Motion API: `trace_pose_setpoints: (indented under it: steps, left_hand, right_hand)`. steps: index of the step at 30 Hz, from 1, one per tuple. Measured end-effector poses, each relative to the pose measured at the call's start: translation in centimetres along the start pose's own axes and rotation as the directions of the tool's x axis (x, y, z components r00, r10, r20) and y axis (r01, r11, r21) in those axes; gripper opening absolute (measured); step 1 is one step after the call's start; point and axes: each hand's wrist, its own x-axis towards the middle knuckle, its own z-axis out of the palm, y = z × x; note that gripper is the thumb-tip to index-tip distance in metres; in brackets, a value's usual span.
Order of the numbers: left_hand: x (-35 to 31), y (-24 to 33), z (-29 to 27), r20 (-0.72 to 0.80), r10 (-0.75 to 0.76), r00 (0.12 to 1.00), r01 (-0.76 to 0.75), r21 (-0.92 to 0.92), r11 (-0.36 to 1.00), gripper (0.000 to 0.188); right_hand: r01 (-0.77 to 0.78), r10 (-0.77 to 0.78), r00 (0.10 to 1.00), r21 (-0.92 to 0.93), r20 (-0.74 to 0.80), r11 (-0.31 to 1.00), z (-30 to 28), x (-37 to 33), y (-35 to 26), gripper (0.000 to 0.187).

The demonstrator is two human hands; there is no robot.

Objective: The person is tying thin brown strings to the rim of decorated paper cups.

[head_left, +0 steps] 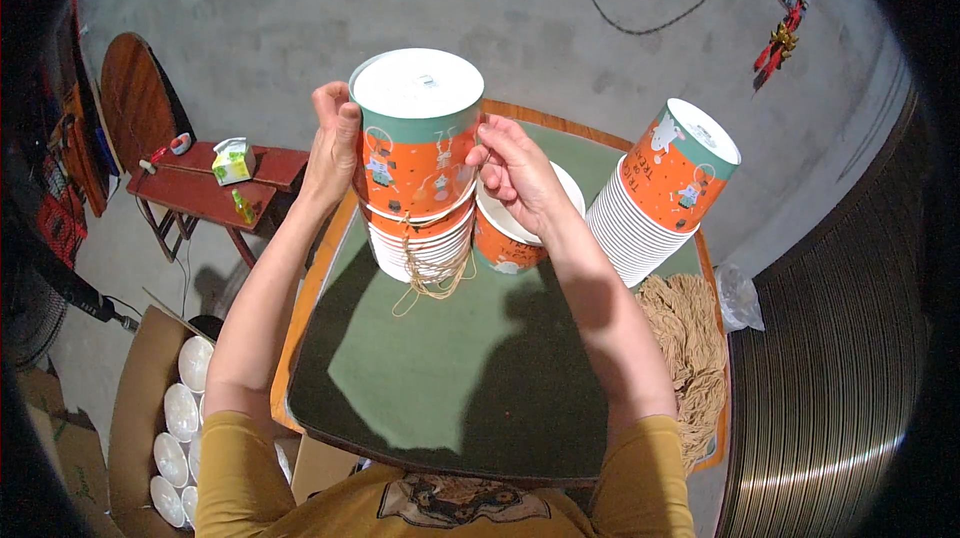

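Observation:
An orange and green printed paper bucket stands upside down on a stack of nested buckets at the middle left of the table. My left hand is closed against its left side, fingers behind and thumb toward me. At its right side my right hand has thumb and forefinger pinched together; what is between them is too small to make out. Thin tan string hangs in loops down the front of the stack. Close behind my right wrist, another bucket stands with its open mouth up.
A taller leaning stack of upside-down buckets stands at the right of the green-topped table. Beside it lies a heap of tan string. A carton of white-ended containers is at lower left, a red bench beyond it.

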Motion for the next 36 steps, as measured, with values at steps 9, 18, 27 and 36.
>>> trace_pose_setpoints:
  steps: [9, 18, 27, 36]
  left_hand:
    - [-0.9, -2.5, 0.2, 0.045, -0.04, 0.998, 0.044, -0.109, 0.993, 0.082]
    - [-5.7, -0.9, 0.0, -0.363, 0.107, 0.926, -0.134, -0.048, 0.99, 0.025]
    - [-12.1, 5.4, 7.0, 0.228, 0.448, 0.865, -0.474, 0.077, 0.877, 0.034]
    - [-14.2, 10.4, 10.6, 0.596, 0.471, 0.65, -0.623, 0.062, 0.78, 0.047]
  right_hand:
    - [-0.02, 0.019, 0.998, -0.015, -0.053, 1.0, 0.2, -0.6, 1.2, 0.029]
    - [-0.014, -0.177, 0.968, -0.737, -0.18, 0.676, -4.1, -6.1, -0.9, 0.042]
    - [0.159, -0.3, 0.942, -0.987, 0.153, -0.004, -8.4, -14.2, 2.7, 0.013]
    - [0.232, -0.275, 0.951, -0.92, 0.145, 0.316, -12.3, -23.5, 0.4, 0.027]
